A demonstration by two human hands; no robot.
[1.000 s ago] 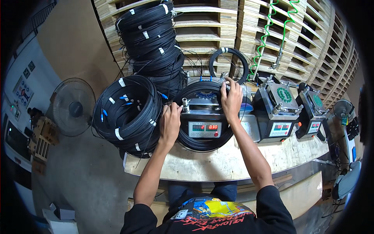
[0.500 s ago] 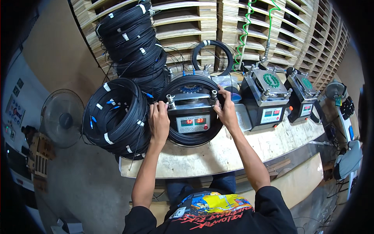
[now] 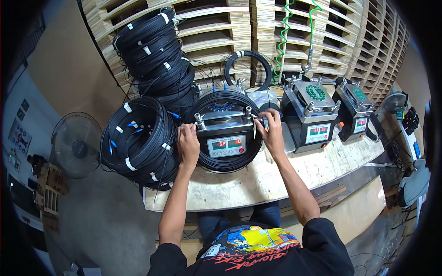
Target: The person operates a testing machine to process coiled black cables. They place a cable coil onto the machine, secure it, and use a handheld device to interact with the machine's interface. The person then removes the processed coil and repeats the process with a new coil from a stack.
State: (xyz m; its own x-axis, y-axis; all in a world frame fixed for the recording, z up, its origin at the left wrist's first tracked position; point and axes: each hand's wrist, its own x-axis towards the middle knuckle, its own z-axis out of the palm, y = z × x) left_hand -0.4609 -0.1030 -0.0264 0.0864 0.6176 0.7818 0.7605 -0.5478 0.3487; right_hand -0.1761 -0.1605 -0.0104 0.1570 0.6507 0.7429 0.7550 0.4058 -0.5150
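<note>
Your left hand (image 3: 188, 146) is at the left side of the machine (image 3: 230, 134), fingers bent and drawn close together beside the left metal post (image 3: 200, 121). Whether these fingers grip anything cannot be told. Your right hand (image 3: 272, 134) is at the right side, thumb and forefinger pointing toward the right metal post (image 3: 248, 113) with only a narrow space between their tips. Whether they pinch anything cannot be told.

The machine stands on the wooden table (image 3: 230, 187), directly between your hands. Its lit display (image 3: 226, 146) faces you. The black cable coil (image 3: 225, 164) loops around the machine, passing below the display on the near side and behind the metal top on the far side.

Left of your left hand, a wide bundle of black coils (image 3: 138, 169) bears white tape bands. A taller coil stack (image 3: 154, 53) rises on its far side. A single coil (image 3: 267, 69) stands upright at the far edge, near the stacked pallets (image 3: 221, 39). To the right of your right hand are two similar machines, the nearer (image 3: 297, 134) and the farther (image 3: 346, 124), each topped with green dots.
</note>
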